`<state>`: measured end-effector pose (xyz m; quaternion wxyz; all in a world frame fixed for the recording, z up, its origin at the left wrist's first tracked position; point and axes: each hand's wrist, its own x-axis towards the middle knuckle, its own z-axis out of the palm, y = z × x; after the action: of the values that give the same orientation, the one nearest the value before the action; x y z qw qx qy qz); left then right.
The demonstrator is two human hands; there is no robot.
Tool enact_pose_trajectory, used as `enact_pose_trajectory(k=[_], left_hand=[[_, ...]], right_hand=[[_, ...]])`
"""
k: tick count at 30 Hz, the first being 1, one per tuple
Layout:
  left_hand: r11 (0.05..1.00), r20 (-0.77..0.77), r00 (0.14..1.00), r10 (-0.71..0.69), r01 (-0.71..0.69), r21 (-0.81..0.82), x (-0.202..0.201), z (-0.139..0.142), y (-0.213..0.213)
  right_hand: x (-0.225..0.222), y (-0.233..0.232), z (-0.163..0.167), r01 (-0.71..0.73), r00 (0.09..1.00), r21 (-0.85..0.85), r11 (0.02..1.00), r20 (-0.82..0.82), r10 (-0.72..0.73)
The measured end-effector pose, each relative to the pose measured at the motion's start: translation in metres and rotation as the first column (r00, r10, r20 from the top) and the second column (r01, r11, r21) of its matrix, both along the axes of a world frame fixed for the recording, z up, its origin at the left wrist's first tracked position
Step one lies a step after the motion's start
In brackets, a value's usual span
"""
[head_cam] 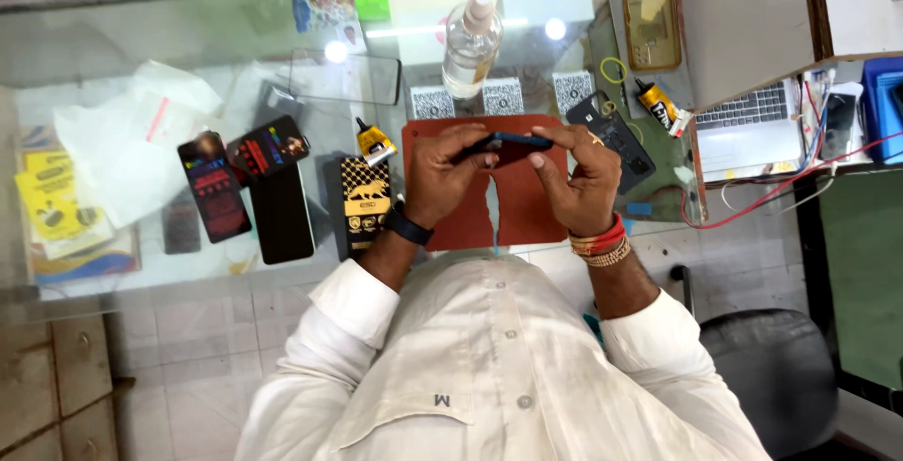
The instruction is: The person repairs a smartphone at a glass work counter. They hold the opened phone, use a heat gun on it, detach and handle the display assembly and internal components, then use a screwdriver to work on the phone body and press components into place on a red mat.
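- The left hand [440,171] is closing its fingers around the left end of a slim dark blue-black smartphone [506,147]; the right hand [576,179] is pinching the right end between thumb and fingertips, so both hands are gripping the same phone edge-on.
- The phone is being held in the air just above a rust-red work mat [522,212], which is lying on the glass tabletop [188,56] near the person; it is touching nothing but the hands.
- As a judgement, the work is looking like close handling of the phone's edge or back; keeping the grip on the two short ends is leaving the long edge free and is steadying the phone against twisting.
- Holding it low over the mat seems wise; a slip would be landing on the soft surface rather than the glass.
- A small yellow-and-black glue tube [376,144] is lying just left of the mat; a second similar tube [661,106] is lying to the right; a black phone part [616,141] is resting beside the right hand.
- A clear plastic bottle [469,44] is standing at the far side; keeping elbows in should be avoiding knocking it.
- Whether the phone's back is already loosened cannot be told from this view.
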<state>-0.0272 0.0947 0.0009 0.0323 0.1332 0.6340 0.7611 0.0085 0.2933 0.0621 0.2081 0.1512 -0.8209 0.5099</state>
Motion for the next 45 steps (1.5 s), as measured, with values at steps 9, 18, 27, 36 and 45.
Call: enact_pose_trajectory(k=[9, 18, 27, 36, 45], left_hand=[[0.997, -0.188, 0.982, 0.002, -0.015, -0.070, 0.002, -0.034, 0.003], [1.000, -0.142, 0.990, 0.001, 0.000, 0.006, -0.005, -0.034, 0.002], [0.564, 0.207, 0.968, -0.139, -0.095, 0.821, -0.003, -0.030, 0.012], [0.845, 0.165, 0.984, -0.064, -0.035, 0.534, -0.014, -0.025, -0.012], [0.902, -0.183, 0.958, -0.220, 0.128, -0.412, -0.032, -0.015, -0.023]], right_hand=[[-0.006, -0.005, -0.010, -0.100, 0.994, -0.004, 0.995, -0.045, 0.100], [-0.012, -0.017, -0.003, -0.074, 0.997, 0.065, 0.995, -0.003, 0.074], [-0.001, -0.042, 0.005, 0.003, 1.000, 0.101, 0.995, 0.023, -0.005], [0.002, -0.022, -0.021, 0.043, 0.994, 0.202, 0.978, 0.090, -0.062], [0.000, -0.007, -0.049, 0.023, 0.999, 0.371, 0.928, 0.020, -0.033]])
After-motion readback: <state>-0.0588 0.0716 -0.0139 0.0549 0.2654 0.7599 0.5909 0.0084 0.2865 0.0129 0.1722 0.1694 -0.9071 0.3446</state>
